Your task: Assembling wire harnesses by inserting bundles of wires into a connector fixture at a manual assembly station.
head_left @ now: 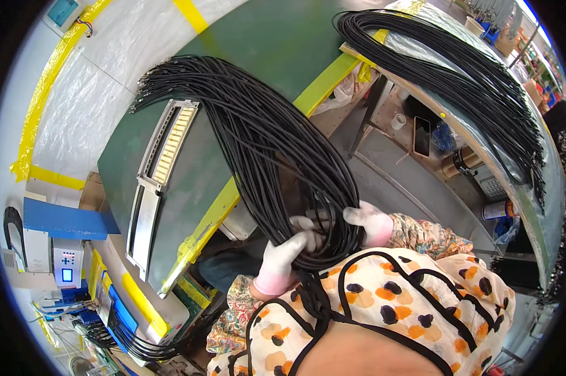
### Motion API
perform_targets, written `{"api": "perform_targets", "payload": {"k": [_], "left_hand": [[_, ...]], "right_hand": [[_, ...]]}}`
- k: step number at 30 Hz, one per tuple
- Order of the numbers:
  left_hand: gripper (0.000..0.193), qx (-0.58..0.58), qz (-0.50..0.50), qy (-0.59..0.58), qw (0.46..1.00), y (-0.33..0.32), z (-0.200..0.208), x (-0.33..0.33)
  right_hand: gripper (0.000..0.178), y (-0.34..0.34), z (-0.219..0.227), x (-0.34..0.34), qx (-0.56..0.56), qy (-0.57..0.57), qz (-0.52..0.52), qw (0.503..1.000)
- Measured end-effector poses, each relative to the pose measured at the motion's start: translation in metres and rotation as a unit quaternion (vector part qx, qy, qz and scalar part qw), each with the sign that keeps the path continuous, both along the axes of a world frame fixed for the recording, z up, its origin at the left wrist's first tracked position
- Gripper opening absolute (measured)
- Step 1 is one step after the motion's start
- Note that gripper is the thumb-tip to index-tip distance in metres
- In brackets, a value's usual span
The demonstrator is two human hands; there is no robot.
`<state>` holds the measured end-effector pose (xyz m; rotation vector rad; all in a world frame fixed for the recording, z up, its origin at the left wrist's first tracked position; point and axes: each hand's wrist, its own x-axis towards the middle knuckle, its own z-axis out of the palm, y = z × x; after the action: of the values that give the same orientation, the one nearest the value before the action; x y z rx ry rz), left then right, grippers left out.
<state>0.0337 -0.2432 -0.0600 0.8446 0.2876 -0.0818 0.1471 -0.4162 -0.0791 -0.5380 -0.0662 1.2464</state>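
A thick bundle of thin black cables (264,119) lies across the green table and droops over its near edge toward my body, where it bends back in a loop. My left hand (285,254), in a white glove with a pink cuff, is closed around the left side of that loop. On the loop's right side, my right hand (372,224), gloved alike, grips the same cables; some of its fingers are hidden behind them. The cables' far ends (146,81) fan out on the table, with small metallic tips.
A long metal fixture (162,156) with a row of yellowish slots lies left of the bundle on the green table (258,37). Another black cable bundle (458,75) rests on the right-hand table. A phone (422,136) sits on the shelf below. A machine with a small screen (68,266) stands left.
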Motion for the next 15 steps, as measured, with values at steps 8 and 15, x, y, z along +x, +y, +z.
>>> {"api": "perform_targets", "payload": {"k": [8,15], "left_hand": [[0.080,0.037,-0.014,-0.048,0.998,0.032,-0.018,0.014],[0.100,-0.154,-0.179,-0.095,0.967,0.001,-0.019,0.066]], "right_hand": [[0.031,0.003,0.005,0.016,-0.060,-0.085,0.010,0.995],[0.037,0.014,0.001,0.011,-0.111,-0.149,0.149,0.971]]}}
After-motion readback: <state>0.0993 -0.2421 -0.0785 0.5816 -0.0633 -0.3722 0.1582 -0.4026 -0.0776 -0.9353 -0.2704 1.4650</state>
